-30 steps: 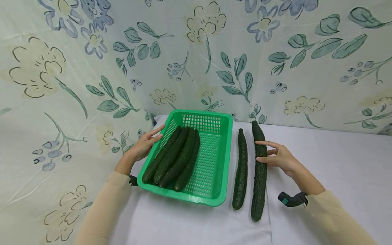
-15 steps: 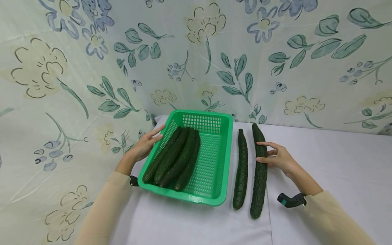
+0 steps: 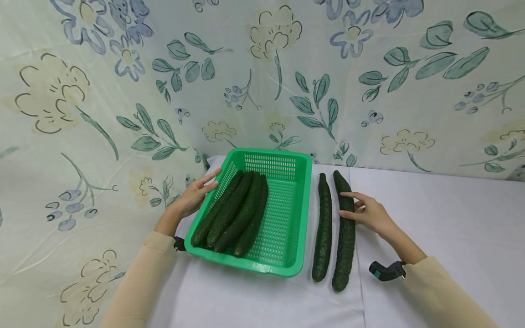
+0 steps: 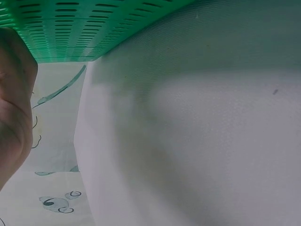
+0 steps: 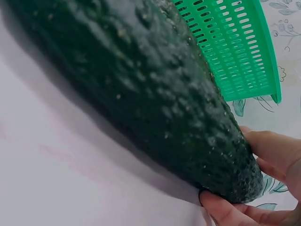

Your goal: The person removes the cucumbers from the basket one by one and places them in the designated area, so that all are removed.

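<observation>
My right hand (image 3: 367, 212) grips the rightmost cucumber (image 3: 344, 246) across its upper half, fingers over one side and thumb over the other. The right wrist view shows this bumpy dark green cucumber (image 5: 141, 94) close up, with fingertips on both sides near its far end. Just left of it lies a second cucumber (image 3: 322, 232), roughly parallel and apart from it. A green plastic basket (image 3: 270, 269) holds several cucumbers (image 3: 234, 214) side by side along its left. Against the basket's left rim rests my left hand (image 3: 193, 196), its visible fingers fairly straight; the others are hidden.
The basket stands on a white cloth (image 3: 430, 214) covering the table. Behind and to the left hangs a floral curtain (image 3: 262, 82). A dark band (image 3: 387, 271) circles my right wrist; part of another (image 3: 179, 243) shows at my left wrist.
My right hand has shifted the held cucumber slightly left, closer to the other loose one, and its top end now leans left. The left hand and basket stay put.
</observation>
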`<move>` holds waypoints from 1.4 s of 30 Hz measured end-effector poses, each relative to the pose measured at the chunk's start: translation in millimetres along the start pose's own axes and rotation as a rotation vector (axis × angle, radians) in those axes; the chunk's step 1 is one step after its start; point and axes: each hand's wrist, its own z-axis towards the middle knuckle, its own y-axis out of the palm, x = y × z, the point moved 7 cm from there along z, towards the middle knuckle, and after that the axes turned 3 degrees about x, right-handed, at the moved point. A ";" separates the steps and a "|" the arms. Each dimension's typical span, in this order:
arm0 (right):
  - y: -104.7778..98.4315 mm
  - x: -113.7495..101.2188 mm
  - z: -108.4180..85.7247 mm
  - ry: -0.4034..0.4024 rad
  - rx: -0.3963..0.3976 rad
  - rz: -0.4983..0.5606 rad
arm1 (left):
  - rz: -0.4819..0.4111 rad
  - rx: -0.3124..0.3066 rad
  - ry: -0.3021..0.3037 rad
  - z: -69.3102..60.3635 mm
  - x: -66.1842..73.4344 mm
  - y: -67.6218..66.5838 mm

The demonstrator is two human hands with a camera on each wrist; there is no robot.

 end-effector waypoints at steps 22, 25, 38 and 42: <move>-2.5 7.8 -1.9 0.082 -0.089 0.216 | -0.013 0.017 0.007 -0.8 0.5 -2.7; -3.8 9.5 -2.5 0.088 -0.096 0.236 | -0.010 0.016 0.011 -0.4 0.2 -2.8; -13.4 8.1 -4.4 0.080 -0.065 0.231 | 0.000 0.025 -0.003 -0.9 -1.0 -2.9; -19.5 3.2 -4.6 0.071 -0.044 0.219 | -0.003 0.017 -0.003 -0.1 -1.9 -2.4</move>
